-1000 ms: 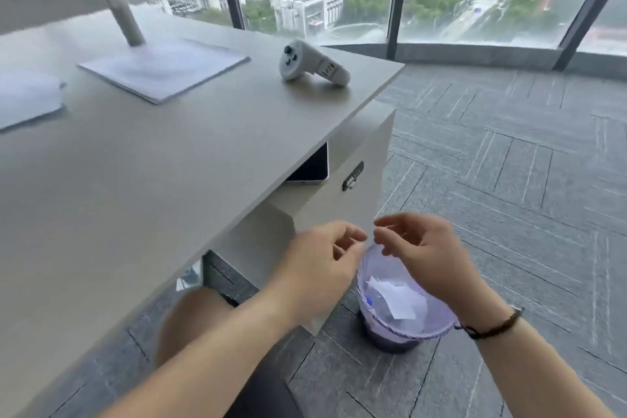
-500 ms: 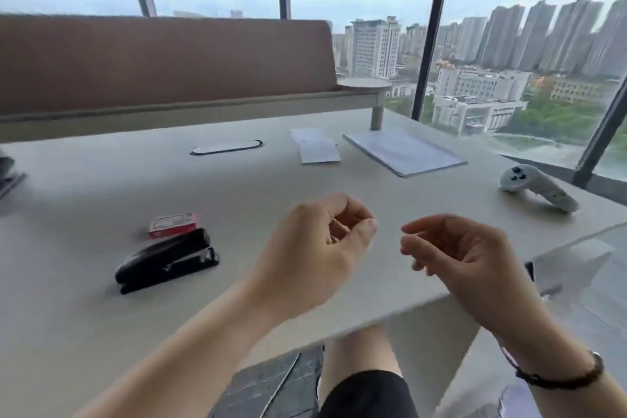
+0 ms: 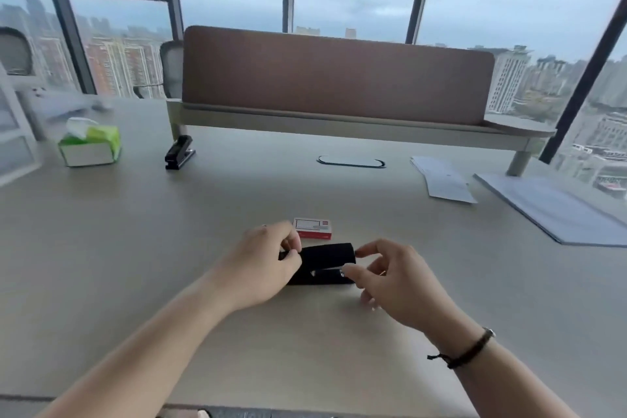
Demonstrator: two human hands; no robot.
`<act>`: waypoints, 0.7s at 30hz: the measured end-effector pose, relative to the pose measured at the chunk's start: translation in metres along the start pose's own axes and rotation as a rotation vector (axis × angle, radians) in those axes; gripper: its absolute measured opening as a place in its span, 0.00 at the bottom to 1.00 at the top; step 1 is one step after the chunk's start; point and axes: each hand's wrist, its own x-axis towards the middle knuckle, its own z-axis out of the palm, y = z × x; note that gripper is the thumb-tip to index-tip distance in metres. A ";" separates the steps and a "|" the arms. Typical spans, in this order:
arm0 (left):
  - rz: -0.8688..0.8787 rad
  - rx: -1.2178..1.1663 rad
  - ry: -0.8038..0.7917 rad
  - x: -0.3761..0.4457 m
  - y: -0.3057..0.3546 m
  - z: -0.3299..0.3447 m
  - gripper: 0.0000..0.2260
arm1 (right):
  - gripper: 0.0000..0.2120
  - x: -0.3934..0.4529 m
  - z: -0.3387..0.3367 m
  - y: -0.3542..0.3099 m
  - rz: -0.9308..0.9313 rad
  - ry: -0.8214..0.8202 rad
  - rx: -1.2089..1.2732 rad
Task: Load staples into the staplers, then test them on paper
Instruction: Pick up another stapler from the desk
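The black stapler [image 3: 320,263] lies on the bench [image 3: 135,248] between both hands, its long axis running left to right, just in front of the red staple box [image 3: 312,228]. The left hand [image 3: 263,265] pinches the stapler's left end; the right hand [image 3: 390,276], fingers curled, touches its right end (a firm grip or a light touch, I cannot tell). Opening the top likely comes next, each hand equally near
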 end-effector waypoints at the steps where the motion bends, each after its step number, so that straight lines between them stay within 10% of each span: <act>1: 0.001 -0.028 -0.001 -0.001 -0.003 -0.001 0.03 | 0.10 0.004 0.003 0.000 0.009 -0.008 0.015; 21: -0.331 -0.381 -0.052 0.020 -0.061 -0.041 0.05 | 0.25 0.079 0.090 -0.068 0.093 -0.333 0.437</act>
